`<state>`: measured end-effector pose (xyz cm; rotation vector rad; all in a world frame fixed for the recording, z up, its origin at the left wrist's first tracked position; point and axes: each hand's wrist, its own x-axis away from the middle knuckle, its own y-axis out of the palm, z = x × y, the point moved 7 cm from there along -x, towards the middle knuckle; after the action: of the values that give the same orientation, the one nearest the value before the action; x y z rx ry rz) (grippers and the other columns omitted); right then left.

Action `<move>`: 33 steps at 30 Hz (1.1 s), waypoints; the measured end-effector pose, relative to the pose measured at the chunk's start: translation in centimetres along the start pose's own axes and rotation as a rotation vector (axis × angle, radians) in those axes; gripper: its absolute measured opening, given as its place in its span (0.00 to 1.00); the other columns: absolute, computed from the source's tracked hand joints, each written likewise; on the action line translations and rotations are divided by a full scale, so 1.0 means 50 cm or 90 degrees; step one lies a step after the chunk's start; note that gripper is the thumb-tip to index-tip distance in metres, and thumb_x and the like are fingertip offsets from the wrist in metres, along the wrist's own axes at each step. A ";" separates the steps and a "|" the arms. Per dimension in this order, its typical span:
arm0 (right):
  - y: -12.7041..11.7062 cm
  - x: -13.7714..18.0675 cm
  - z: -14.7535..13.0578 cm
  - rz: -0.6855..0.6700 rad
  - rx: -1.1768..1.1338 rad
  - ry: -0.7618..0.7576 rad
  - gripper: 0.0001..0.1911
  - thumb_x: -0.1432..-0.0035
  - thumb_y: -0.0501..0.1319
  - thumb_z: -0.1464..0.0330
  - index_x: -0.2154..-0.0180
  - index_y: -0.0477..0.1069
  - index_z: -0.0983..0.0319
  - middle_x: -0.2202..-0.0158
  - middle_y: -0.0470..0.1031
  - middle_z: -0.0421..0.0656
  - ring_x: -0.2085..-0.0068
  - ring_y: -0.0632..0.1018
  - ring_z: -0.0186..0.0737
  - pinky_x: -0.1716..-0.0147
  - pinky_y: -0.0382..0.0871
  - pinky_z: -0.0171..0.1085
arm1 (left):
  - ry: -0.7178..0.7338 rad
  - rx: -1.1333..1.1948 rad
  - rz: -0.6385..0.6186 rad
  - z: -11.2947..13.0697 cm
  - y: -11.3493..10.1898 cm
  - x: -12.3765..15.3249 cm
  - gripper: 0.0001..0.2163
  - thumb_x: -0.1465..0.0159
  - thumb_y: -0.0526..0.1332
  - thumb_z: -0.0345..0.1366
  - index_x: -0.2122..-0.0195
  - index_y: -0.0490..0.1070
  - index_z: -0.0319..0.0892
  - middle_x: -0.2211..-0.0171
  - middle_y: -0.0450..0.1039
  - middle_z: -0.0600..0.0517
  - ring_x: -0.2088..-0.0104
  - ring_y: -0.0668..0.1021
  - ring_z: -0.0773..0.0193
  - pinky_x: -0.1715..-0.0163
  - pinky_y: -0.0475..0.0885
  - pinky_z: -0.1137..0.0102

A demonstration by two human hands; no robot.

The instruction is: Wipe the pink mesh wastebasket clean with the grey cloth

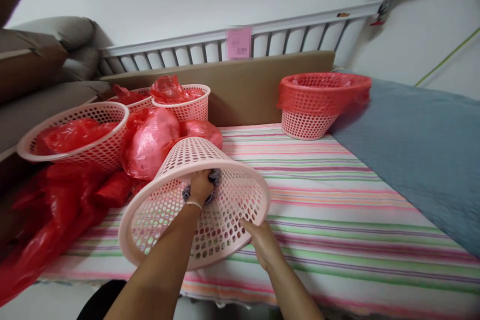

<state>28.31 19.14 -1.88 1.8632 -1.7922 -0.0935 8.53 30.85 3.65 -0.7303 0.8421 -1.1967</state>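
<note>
A pale pink plastic mesh basket [258, 185] lies tilted on its side, its mouth facing me. My left hand [201, 187] reaches inside it, closed on a dark grey-blue cloth [215, 178] bunched against the inner wall. My right hand [260, 240] grips the basket's rim at the lower right, with the thumb inside the rim and the other fingers hidden behind it. Just behind the basket sits a puffed red plastic bag [155, 135].
To the left stand several mesh baskets [127, 127] with red bags inside, and loose red plastic [71, 205] lies in front. Another basket [305, 125], lined in red, stands at the back right on the striped cloth [337, 220]. A blue-grey cover [412, 150] lies at right.
</note>
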 end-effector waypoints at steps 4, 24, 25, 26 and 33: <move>-0.003 -0.004 0.007 0.012 -0.013 -0.003 0.25 0.63 0.69 0.63 0.60 0.74 0.64 0.60 0.78 0.49 0.58 0.77 0.50 0.57 0.70 0.45 | 0.005 -0.030 -0.041 -0.004 0.011 -0.002 0.13 0.36 0.58 0.38 0.52 0.67 0.40 0.52 0.70 0.47 0.56 0.75 0.58 0.57 0.72 0.57; -0.026 0.030 -0.068 0.110 -0.006 -0.131 0.29 0.62 0.69 0.54 0.61 0.74 0.68 0.73 0.78 0.46 0.73 0.78 0.46 0.74 0.70 0.39 | 0.233 0.039 -0.134 0.140 -0.039 0.388 0.14 0.56 0.59 0.21 0.71 0.75 0.44 0.67 0.75 0.49 0.63 0.73 0.56 0.63 0.65 0.66; -0.026 0.032 -0.062 0.107 -0.009 -0.121 0.30 0.62 0.69 0.53 0.61 0.75 0.68 0.73 0.78 0.47 0.73 0.78 0.46 0.75 0.70 0.39 | 0.211 0.043 -0.119 0.131 -0.043 0.372 0.14 0.56 0.59 0.21 0.71 0.75 0.44 0.68 0.75 0.49 0.64 0.73 0.56 0.63 0.66 0.67; -0.024 0.035 -0.055 0.102 -0.015 -0.112 0.30 0.62 0.69 0.53 0.61 0.75 0.69 0.74 0.78 0.47 0.73 0.77 0.46 0.75 0.70 0.39 | 0.179 0.044 -0.095 0.119 -0.050 0.348 0.13 0.54 0.59 0.22 0.70 0.75 0.43 0.68 0.76 0.49 0.64 0.74 0.57 0.63 0.67 0.66; 0.008 0.050 0.006 0.023 -0.059 -0.062 0.28 0.57 0.67 0.54 0.58 0.74 0.66 0.67 0.79 0.47 0.65 0.78 0.48 0.67 0.71 0.40 | -0.056 0.025 0.079 0.023 -0.096 0.127 0.14 0.39 0.58 0.30 0.51 0.68 0.40 0.50 0.69 0.45 0.48 0.70 0.52 0.50 0.65 0.56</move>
<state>28.11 16.71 -1.16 1.7874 -1.8535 -0.2525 8.13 23.67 7.27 -0.6837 0.7788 -1.0596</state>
